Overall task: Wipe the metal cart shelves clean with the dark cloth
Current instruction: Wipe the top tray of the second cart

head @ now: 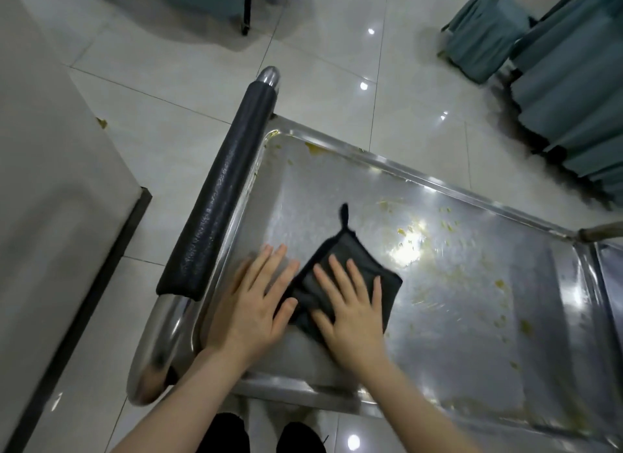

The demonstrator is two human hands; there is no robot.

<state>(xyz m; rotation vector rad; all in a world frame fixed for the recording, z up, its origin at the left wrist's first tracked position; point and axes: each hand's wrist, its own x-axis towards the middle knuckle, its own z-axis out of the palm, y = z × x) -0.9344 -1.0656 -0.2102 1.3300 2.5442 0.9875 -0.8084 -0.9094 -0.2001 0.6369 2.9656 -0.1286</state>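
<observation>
A dark cloth, folded into a thick square, is seen lying on the top shelf of a stainless-steel cart. It is pinned beneath the right hand, whose fingers are straight and spread, pressing flat; nothing is gripped. The left hand is laid flat on bare metal just beside it, fingers extended, its thumb touching the cloth's near-left edge. A small hanging loop sticks out from the cloth's corner beyond the right fingertips.

The cloth is judged to be soft, light and limp, likely to bunch or unfold if pushed from one edge; on smooth steel it should slide easily. It is best controlled by a flat palm over its middle, or pinched at a folded edge to lift it.

To the right of and beyond the right hand, yellowish food smears are scattered across the shelf, so much wiping is judged to be left. To the left of the left hand a black padded push handle runs along the shelf end. Beyond the cart, glossy floor tiles and teal-covered chairs are visible.
</observation>
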